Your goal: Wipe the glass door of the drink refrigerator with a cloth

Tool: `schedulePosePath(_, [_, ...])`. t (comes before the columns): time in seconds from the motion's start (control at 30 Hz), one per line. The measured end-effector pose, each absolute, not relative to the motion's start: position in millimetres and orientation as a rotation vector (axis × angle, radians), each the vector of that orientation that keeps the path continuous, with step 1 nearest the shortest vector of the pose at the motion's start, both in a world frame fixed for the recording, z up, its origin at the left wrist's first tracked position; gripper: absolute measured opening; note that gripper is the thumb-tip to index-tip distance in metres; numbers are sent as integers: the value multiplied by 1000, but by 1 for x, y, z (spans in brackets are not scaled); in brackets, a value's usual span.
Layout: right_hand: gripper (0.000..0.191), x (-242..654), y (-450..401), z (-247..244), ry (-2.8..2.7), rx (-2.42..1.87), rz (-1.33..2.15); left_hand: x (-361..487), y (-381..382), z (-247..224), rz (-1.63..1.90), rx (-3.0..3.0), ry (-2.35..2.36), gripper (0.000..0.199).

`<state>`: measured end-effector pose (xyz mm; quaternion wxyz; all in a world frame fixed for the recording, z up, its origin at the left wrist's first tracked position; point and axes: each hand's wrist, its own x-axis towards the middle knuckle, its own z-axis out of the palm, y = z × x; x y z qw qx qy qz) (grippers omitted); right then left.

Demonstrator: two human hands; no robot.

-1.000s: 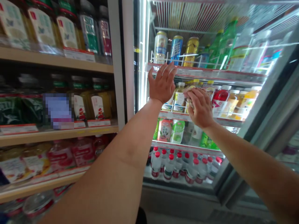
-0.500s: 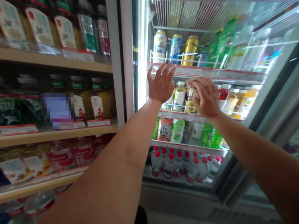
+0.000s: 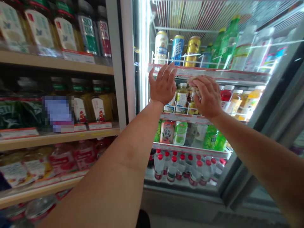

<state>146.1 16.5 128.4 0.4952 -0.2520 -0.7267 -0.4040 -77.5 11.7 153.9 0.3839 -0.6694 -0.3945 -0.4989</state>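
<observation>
My left hand (image 3: 162,85) is open, its fingers spread and reaching up to the price-strip edge of the upper fridge shelf (image 3: 209,72). Whether the fingertips touch that edge I cannot tell. Above them stand a white can (image 3: 161,46), a blue can (image 3: 177,50) and a gold can (image 3: 193,50) behind a wire guard. My right hand (image 3: 209,95) is curled around a tan, crumpled, cloth-like thing (image 3: 195,78), mostly hidden by the fingers. It is held just under the same shelf edge, in front of the second shelf's juice bottles, such as a yellowish one (image 3: 181,98).
Green bottles (image 3: 230,39) stand at the upper right. Lower down are drink cartons (image 3: 167,131) and red-capped water bottles (image 3: 172,169). The fridge door frame (image 3: 251,152) runs along the right. A wooden rack (image 3: 57,136) of bottled drinks is on the left.
My right hand has shifted slightly left and up with the tan thing in it. My left hand has barely moved, and the bottles and cans stay in place.
</observation>
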Motion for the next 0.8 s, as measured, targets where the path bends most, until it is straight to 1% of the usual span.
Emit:
schedulePosePath(0.13, [56,157,29,153,-1533,-647,-902,-78,14,154,-1262,-1693,-989,72])
schedulePosePath(0.2, [54,154,31,157,-1445,-648,-903,-78,14,154,-1245,-1686,-999,72])
schedulePosePath(0.33, [55,136,21,152,-1662,-608,-959,-77,13,154,-1248,-1698,-1009,66])
schedulePosePath(0.4, [55,133,17,157,-1776,-592,-975,-77,12,154,-1272,-1699,-988,64])
schedulePosePath(0.47, [53,137,18,169,-1723,-606,-954,-77,12,154,-1273,-1698,-986,63])
schedulePosePath(0.57, [50,148,24,180,-1494,-643,-889,-77,10,154,-1232,-1689,-1039,60])
schedulePosePath(0.63, [52,151,25,173,-1483,-631,-904,-77,9,155,-1202,-1673,-1066,57])
schedulePosePath(0.7, [56,151,22,156,-1627,-587,-963,-77,9,155,-1199,-1665,-1068,57])
schedulePosePath(0.8, [58,153,15,133,-1862,-553,-1023,-76,10,155,-1226,-1692,-1063,64])
